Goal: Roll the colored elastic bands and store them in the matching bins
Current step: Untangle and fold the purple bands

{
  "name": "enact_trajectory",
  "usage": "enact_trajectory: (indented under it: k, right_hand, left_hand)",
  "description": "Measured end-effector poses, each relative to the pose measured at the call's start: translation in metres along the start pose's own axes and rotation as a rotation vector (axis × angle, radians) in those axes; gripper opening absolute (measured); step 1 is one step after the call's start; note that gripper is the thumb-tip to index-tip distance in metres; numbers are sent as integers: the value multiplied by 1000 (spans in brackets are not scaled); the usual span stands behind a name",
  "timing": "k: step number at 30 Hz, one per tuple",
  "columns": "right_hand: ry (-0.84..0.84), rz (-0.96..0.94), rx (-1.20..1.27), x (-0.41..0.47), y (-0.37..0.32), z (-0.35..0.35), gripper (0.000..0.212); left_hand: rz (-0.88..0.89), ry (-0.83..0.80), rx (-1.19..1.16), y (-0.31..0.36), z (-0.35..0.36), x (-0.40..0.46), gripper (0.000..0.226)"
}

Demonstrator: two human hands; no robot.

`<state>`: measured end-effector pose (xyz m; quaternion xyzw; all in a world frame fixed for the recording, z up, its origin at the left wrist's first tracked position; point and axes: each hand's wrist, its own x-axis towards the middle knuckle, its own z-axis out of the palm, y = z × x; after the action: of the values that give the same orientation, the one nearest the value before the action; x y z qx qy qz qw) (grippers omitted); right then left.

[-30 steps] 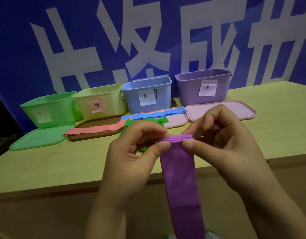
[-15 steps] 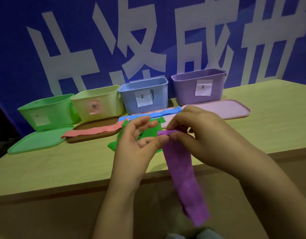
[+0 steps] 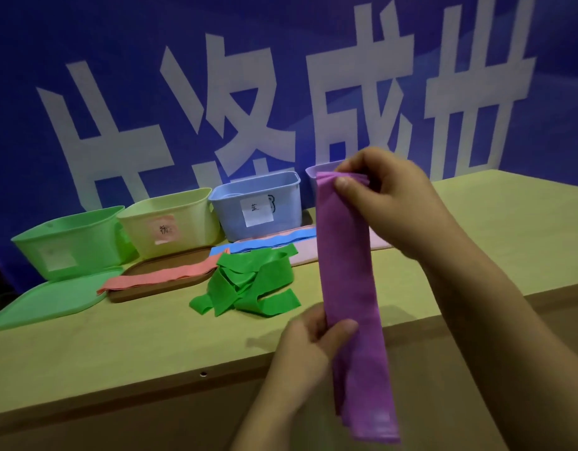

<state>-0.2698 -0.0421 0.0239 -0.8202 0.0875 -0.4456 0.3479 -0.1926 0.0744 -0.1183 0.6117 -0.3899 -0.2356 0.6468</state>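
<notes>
The right hand [image 3: 383, 198] is raised, its fingers [image 3: 343, 183] pinched together; the left hand [image 3: 309, 345] is held lower, thumb and fingers likewise pinched.

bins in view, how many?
4, in a row at the table's back: green bin far left, yellow bin, blue bin, and purple bin, mostly hidden behind the purple band.

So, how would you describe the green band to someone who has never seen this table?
Start at the row of bins by the blue wall, at the blue bin. Just in front of it on the table lies the green band, the only crumpled, tangled one; the salmon band beside it lies flat.
</notes>
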Motion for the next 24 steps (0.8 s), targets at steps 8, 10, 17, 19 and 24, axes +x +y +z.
enact_trajectory:
  k: [8, 10, 17, 19, 24]
  right_hand:
    - [171, 151, 79, 39, 13, -15, 9]
    - [196, 176, 108, 44, 16, -19, 10]
    - [247, 213, 176, 60, 18, -37, 6]
    - [251, 221, 176, 63, 17, -38, 9]
    - [265, 239, 252, 67, 9, -42, 11]
  left_hand:
    - [-52, -126, 26, -21, 15, -3, 24]
    - [-22, -132, -14, -19, 15, -4, 29]
    - [-89, -21, -225, -34, 1, -14, 23]
    - [-98, 20, -344, -30, 2, -17, 42]
    - [-120, 5, -490, -19, 3, -13, 106]
